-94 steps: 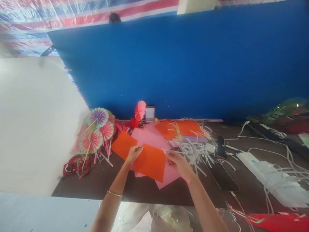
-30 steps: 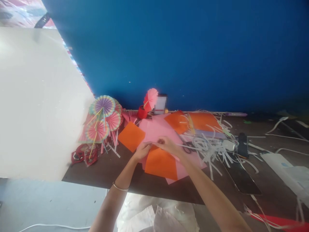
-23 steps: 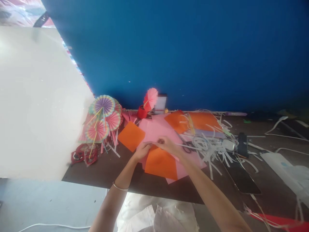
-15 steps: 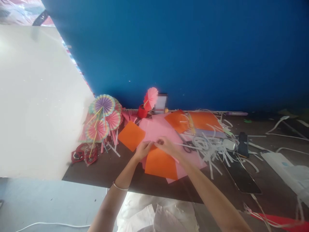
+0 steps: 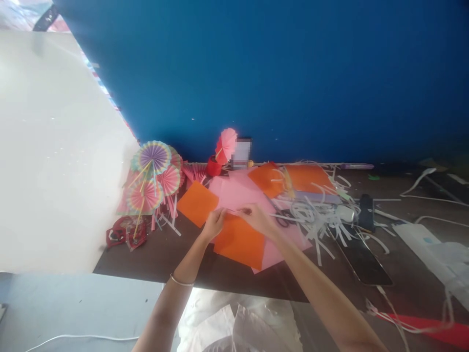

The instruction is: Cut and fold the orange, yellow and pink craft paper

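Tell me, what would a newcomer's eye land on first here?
Probably the broad blue panel rising behind the dark table. Next might come the vivid orange sheet in the middle of the view, with the left hand and right hand at its far edge. Pleated paper fans stand out on the left, a tangle of white strips on the right.

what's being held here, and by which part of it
An orange sheet, apparently pinched along its far edge, between left hand and right hand.
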Demonstrator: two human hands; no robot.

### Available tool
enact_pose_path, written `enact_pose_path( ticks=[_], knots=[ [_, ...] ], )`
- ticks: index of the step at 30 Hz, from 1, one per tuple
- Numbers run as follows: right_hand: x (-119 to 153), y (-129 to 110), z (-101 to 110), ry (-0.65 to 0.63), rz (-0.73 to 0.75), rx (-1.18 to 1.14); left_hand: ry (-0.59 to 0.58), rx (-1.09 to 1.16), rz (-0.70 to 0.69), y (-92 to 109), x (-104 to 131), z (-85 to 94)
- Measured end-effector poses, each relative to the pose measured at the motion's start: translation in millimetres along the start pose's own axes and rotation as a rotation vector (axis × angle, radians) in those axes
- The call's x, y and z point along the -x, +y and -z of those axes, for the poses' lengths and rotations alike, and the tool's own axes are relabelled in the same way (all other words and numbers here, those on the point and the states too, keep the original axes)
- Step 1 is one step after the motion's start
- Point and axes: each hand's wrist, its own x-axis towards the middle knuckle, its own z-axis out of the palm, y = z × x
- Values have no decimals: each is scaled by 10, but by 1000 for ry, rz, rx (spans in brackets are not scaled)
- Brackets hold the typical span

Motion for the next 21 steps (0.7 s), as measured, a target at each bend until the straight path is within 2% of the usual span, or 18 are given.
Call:
enact_pose_path(
  ticks=[10,17,21],
  knots=[
    [-46,40,-10,-59,71,114,6,53,-18,14,-4,13],
    [-67,71,-85,9,61,142,53,331,125,58,3,-16],
    [-50,55,-96,-4,47,110,77,298,135,24,-18,-47]
  ],
)
